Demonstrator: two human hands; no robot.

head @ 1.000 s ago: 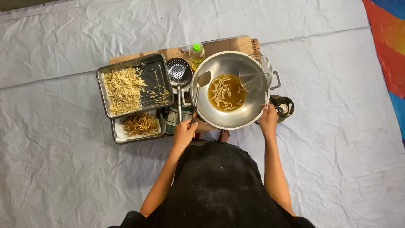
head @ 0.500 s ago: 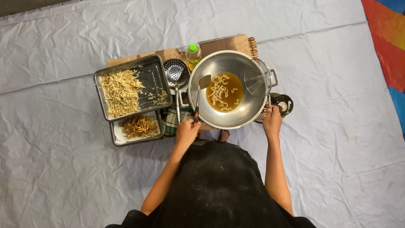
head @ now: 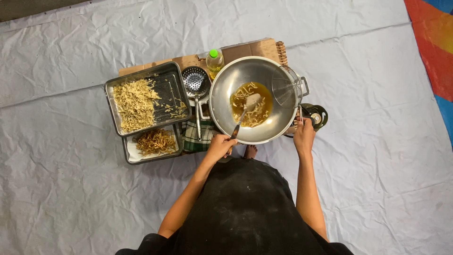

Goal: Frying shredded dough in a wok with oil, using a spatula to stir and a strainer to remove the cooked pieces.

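I see the left hand [head: 218, 147] gripping the spatula [head: 245, 111], its blade now moved into the oil mid-wok [head: 226, 80]; the right hand [head: 303, 138] probably clasps the skimmer handle [head: 299, 116] at the wok's right rim.

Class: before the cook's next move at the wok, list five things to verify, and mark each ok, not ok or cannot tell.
1. Left hand grips the spatula: ok.
2. Spatula blade sits in the oil among the strips: ok.
3. Right hand holds the wire skimmer handle: ok.
4. Wok sits level on its burner: cannot tell.
5. Small tray has room left beside the browned strips: ok.
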